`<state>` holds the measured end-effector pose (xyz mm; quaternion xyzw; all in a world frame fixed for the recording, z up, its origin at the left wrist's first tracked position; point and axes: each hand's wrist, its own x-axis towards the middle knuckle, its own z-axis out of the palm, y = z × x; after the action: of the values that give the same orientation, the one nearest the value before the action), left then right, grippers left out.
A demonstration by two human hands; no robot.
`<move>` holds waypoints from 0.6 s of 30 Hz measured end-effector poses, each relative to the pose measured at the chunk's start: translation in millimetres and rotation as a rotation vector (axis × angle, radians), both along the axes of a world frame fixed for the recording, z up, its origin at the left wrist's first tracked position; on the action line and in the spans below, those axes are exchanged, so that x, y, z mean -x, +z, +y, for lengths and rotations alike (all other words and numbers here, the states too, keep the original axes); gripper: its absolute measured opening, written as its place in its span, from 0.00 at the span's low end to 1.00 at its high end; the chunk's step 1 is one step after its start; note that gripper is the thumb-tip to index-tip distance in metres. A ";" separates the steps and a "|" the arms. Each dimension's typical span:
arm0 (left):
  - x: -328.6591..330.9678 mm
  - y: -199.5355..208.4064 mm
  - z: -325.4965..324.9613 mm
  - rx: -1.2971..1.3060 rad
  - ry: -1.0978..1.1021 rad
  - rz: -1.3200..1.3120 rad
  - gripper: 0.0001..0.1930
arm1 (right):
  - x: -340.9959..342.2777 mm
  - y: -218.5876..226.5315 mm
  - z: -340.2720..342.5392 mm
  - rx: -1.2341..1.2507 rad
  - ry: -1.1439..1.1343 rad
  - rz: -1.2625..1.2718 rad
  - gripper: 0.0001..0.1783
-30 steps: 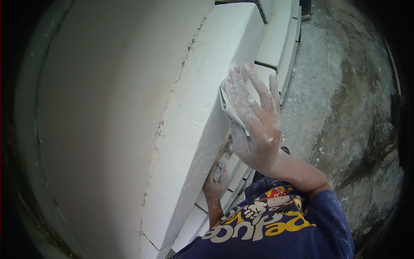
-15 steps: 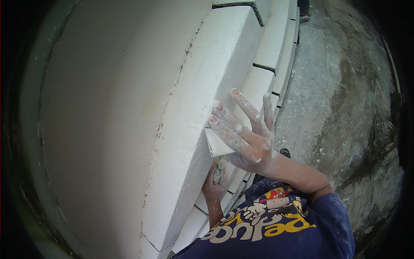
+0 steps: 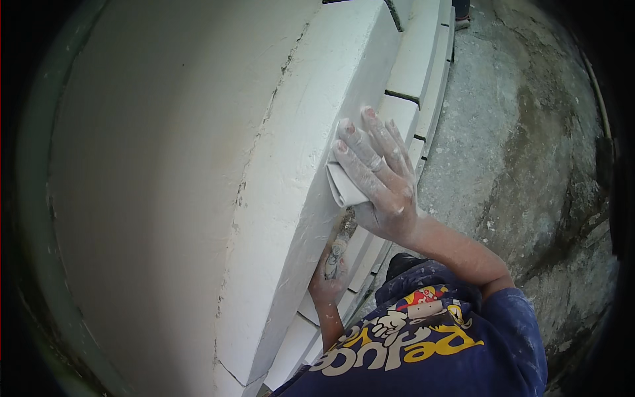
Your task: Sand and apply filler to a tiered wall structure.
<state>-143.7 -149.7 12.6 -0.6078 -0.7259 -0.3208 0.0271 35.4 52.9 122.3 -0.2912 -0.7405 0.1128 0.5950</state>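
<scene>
Step in hand, as best judged: working the pale side face of the white ledge [image 3: 281,245] w/ a folded white sheet [image 3: 345,190]. The sheet is under the person's R hand [image 3: 377,175], at the ledge's R-hand edge, approx. midway along the visible run. The R hand is dusty white, its fingers long & only slightly parted, laid over the sheet so it's held betw. fingers & palm side.

The L hand [image 3: 326,281] is lower down, tucked by the ledge's underside, its fingers curled near a speckled grey thing [image 3: 335,258]; view there is dim & part-hidden, so can't tell if it's gripping that or just resting by it.

Next move would prob. call for a flat, even stroke along the edge, w/ light pressure & the fold kept under the fingers; a loose corner could catch on the arris. Stepped white mouldings [image 3: 408,63] lie just beyond the R hand, w/ dark gaps betw. them; the stained grey floor [image 3: 473,165] is farther R.
</scene>
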 end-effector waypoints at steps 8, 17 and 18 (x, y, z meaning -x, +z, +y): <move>5.1 -6.3 -3.7 -0.019 -0.025 0.114 0.16 | -6.8 20.8 11.8 0.068 -0.060 0.199 0.35; 2.8 -4.2 -2.6 -0.031 -0.019 0.082 0.14 | -12.1 34.9 21.6 0.056 -0.097 0.201 0.26; 2.9 -6.0 -2.9 -0.034 -0.011 0.077 0.14 | -11.8 32.7 17.5 0.053 -0.094 0.203 0.26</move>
<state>-146.6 -152.6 6.6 -0.6232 -0.7153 -0.3097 0.0636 47.2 70.3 155.0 -0.3283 -0.6589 0.1334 0.6635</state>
